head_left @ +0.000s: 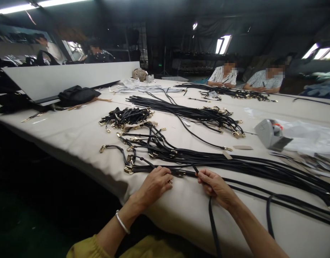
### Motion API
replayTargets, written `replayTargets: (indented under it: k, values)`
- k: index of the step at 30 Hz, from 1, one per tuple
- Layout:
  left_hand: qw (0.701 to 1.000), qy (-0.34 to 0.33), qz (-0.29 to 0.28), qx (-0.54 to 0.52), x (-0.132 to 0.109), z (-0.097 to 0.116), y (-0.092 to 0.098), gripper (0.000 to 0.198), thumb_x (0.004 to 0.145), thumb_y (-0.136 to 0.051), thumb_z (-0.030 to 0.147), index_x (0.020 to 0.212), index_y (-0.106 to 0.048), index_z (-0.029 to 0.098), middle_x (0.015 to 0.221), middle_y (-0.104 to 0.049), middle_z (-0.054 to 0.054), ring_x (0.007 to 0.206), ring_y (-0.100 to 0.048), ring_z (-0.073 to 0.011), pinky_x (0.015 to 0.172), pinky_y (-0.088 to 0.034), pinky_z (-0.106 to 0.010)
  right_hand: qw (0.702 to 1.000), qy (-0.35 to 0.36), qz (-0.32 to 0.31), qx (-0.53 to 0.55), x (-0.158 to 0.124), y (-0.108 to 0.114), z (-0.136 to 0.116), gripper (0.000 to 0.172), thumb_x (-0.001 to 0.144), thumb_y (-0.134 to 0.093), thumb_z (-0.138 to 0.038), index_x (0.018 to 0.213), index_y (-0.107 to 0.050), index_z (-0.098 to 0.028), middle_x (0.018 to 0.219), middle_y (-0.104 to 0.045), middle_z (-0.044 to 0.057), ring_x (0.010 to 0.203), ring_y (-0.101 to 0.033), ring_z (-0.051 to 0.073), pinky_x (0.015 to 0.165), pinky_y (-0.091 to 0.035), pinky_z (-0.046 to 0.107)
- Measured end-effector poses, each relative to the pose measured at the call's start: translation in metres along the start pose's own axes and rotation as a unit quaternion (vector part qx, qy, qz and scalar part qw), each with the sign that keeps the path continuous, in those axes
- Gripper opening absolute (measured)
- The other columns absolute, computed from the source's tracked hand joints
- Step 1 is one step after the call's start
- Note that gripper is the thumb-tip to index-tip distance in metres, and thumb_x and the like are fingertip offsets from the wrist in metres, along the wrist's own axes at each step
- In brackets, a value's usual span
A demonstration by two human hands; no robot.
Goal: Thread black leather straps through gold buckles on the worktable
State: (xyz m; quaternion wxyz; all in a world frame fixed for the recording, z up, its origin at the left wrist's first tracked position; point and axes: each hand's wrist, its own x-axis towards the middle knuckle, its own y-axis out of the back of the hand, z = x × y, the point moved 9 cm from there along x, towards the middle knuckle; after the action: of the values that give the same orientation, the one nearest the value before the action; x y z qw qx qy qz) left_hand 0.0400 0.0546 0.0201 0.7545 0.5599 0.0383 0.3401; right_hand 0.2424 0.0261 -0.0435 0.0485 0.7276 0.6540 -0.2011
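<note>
My left hand [154, 186] lies curled at the table's near edge, fingers closed over a black cord strap [165, 172], with a small gold clasp [169, 181] showing at the fingertips. My right hand [216, 188] pinches another black strap [205, 181] between thumb and fingers, and its loose end [213, 229] hangs down over the edge. A large bundle of black straps [248, 168] with gold metal ends fans out just beyond both hands. A silver bangle [122, 222] circles my left wrist, above a yellow sleeve [86, 249].
A cream cloth [60, 143] covers the long table, which holds more strap bundles [186, 111]. To the right sit a grey tape dispenser [272, 134] and clear plastic [310, 136]. A black bag [77, 95] lies at left. Two co-workers [222, 73] sit across the far end.
</note>
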Motion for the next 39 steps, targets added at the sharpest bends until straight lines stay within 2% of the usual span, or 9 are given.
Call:
replayTargets:
  k: [4, 7, 11, 14, 18, 26, 29, 35, 39]
  values:
    - [0.997, 0.001, -0.034, -0.063, 0.001, -0.015, -0.003, 0.021, 0.086, -0.068, 0.018, 0.107, -0.066, 0.019, 0.121, -0.059, -0.007, 0.111, -0.055, -0.0203, 0.096, -0.046, -0.03, 1.0, 0.006, -0.004, -0.009, -0.006, -0.002, -0.004, 0.039, 0.072, -0.077, -0.051, 0.084, -0.063, -0.017, 0.07, -0.058, -0.003, 0.041, -0.025, 0.001, 0.04, -0.009, 0.02]
    - [0.999, -0.011, -0.045, -0.027, 0.003, -0.015, 0.001, 0.005, 0.088, -0.066, 0.018, 0.093, -0.067, 0.018, 0.107, -0.064, -0.006, 0.1, -0.058, -0.0198, 0.091, -0.047, -0.031, 0.999, 0.002, -0.017, -0.029, -0.009, -0.01, -0.004, 0.039, 0.075, -0.074, -0.053, 0.083, -0.063, -0.016, 0.07, -0.059, -0.003, 0.04, -0.024, 0.0, 0.041, -0.007, 0.022]
    - [0.999, -0.008, 0.034, 0.018, 0.006, -0.007, 0.02, 0.007, 0.087, -0.068, 0.024, 0.089, -0.067, 0.017, 0.087, -0.068, -0.004, 0.088, -0.06, -0.0218, 0.089, -0.044, -0.039, 0.997, -0.003, -0.039, -0.069, -0.014, -0.026, -0.003, 0.038, 0.076, -0.073, -0.052, 0.075, -0.062, -0.016, 0.063, -0.061, -0.002, 0.04, -0.026, 0.002, 0.041, -0.008, 0.023]
    - [0.988, 0.021, 0.102, -0.11, 0.003, -0.004, 0.039, 0.012, 0.088, -0.068, 0.026, 0.096, -0.068, 0.017, 0.088, -0.07, -0.004, 0.084, -0.063, -0.0184, 0.083, -0.047, -0.032, 0.992, -0.011, -0.053, -0.116, -0.02, -0.036, -0.003, 0.039, 0.077, -0.071, -0.053, 0.071, -0.059, -0.017, 0.057, -0.057, -0.004, 0.041, -0.023, 0.002, 0.042, -0.008, 0.024]
    - [0.946, 0.083, 0.114, -0.293, 0.003, 0.0, 0.048, 0.022, 0.083, -0.073, 0.031, 0.1, -0.071, 0.018, 0.086, -0.072, -0.003, 0.076, -0.065, -0.0146, 0.07, -0.05, -0.022, 0.989, -0.014, -0.073, -0.126, -0.03, -0.051, -0.011, 0.037, 0.077, -0.07, -0.053, 0.076, -0.062, -0.017, 0.059, -0.057, -0.004, 0.043, -0.022, 0.003, 0.043, -0.008, 0.025]
    - [0.908, 0.098, 0.146, -0.38, 0.003, 0.025, 0.054, 0.035, 0.07, -0.083, 0.035, 0.093, -0.067, 0.016, 0.08, -0.068, -0.003, 0.072, -0.061, -0.0141, 0.068, -0.05, -0.022, 0.994, 0.007, -0.105, -0.041, -0.047, -0.069, -0.026, 0.041, 0.076, -0.072, -0.056, 0.073, -0.059, -0.017, 0.056, -0.055, -0.004, 0.042, -0.022, 0.003, 0.044, -0.008, 0.025]
    - [0.875, 0.125, 0.124, -0.451, 0.003, 0.028, 0.049, 0.032, 0.068, -0.084, 0.029, 0.09, -0.065, 0.016, 0.081, -0.067, -0.002, 0.074, -0.062, -0.0144, 0.071, -0.05, -0.023, 0.995, 0.009, -0.099, -0.003, -0.048, -0.066, -0.027, 0.041, 0.076, -0.073, -0.054, 0.07, -0.056, -0.017, 0.057, -0.054, -0.004, 0.041, -0.021, 0.002, 0.044, -0.008, 0.025]
    - [0.737, 0.15, 0.056, -0.656, 0.007, 0.028, 0.032, 0.036, 0.064, -0.084, 0.015, 0.093, -0.064, 0.015, 0.085, -0.063, -0.002, 0.078, -0.058, -0.0117, 0.068, -0.047, -0.019, 0.997, -0.01, -0.057, 0.052, -0.051, -0.053, -0.024, 0.036, 0.075, -0.077, -0.048, 0.074, -0.059, -0.017, 0.058, -0.054, -0.004, 0.042, -0.022, 0.001, 0.045, -0.007, 0.023]
    - [0.715, 0.143, 0.046, -0.683, 0.009, 0.025, 0.027, 0.03, 0.063, -0.084, 0.014, 0.087, -0.065, 0.013, 0.083, -0.061, -0.002, 0.075, -0.057, -0.011, 0.067, -0.049, -0.02, 0.998, -0.01, -0.048, 0.045, -0.052, -0.045, -0.022, 0.036, 0.075, -0.077, -0.048, 0.075, -0.059, -0.017, 0.059, -0.055, -0.003, 0.042, -0.023, 0.001, 0.045, -0.007, 0.023]
